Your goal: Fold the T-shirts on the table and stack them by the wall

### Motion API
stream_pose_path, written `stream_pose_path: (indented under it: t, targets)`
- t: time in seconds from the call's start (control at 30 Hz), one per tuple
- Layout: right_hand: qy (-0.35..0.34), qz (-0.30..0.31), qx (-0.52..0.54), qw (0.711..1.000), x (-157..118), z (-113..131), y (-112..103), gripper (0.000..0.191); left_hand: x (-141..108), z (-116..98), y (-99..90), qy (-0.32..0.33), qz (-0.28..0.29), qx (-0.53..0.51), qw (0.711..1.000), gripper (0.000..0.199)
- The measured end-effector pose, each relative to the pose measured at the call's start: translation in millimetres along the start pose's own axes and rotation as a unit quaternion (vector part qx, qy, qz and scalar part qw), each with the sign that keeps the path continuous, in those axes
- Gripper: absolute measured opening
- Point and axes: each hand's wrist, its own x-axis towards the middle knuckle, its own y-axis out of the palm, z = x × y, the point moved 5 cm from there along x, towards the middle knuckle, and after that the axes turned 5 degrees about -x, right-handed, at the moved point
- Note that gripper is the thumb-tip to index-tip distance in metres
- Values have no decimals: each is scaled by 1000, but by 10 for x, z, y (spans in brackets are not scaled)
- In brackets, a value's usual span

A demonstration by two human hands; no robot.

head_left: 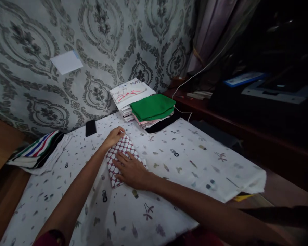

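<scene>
Beneath the flat, spread right hand (133,171), a folded red-and-white lattice-patterned cloth (125,145) is pressed; its far edge is touched by the curled left hand (114,136), whose grip cannot be told. Creases are best smoothed outward.

- On my feed now, the patterned cloth (127,145): matt, smooth, pressed flat!
- Over to the green cloth (152,107), matt fabric, softly rumpled.
- I'm seeing striped cloth (41,149), matt too.
- Table cover (179,174): low-sheen, lightly creased, cloth-like from here.
- Black phone (90,128), smooth-faced.
- And that wall sheet (67,62), smooth, papery!
</scene>
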Motion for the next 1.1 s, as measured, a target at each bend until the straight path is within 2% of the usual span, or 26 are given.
stream_pose_path:
  t: [0.17, 0.33, 0.4, 0.47, 0.53, 0.6, 0.7, 0.8, 0.97, 1.1]
  targets:
    - [4, 10, -4, 1000, 32, -20, -14, 56, 97, 80, 184, -7, 35, -35, 999, 14]
    - [7, 30, -27, 999, 35, -17, 21, 59, 172, 136, 340, -10, 9, -38, 999, 9]
    - [7, 40, -35, 999, 34, -16, 29, 59, 164, 106, 317, 1, -10, -30, 1000, 8]
    - [8, 47, -41, 998, 37, -18, 28, 59, 89, 60, 215, 11, -36, -21, 999, 9]
    - [8, 50, -45, 998, 40, -20, 20, 58, -82, 13, 76, 31, -68, -3, 997, 14]
    - [7, 46, -45, 998, 44, -21, 5, 58, -339, -28, -4, 69, -75, 27, 994, 22]
    - [-2, 40, -41, 998, 52, -8, -20, 53, -737, -25, 80, 112, -9, 70, 991, 35]
    - [-6, 47, -41, 998, 60, 14, -30, 48, -935, 67, 211, 82, 58, 110, 989, 48]
    - [1, 48, -52, 997, 64, 26, 21, 50, -844, 218, 187, 45, 128, 162, 978, 58]
    - [9, 64, -53, 996, 60, 17, 110, 54, -701, 371, 71, 30, 128, 200, 971, 57]
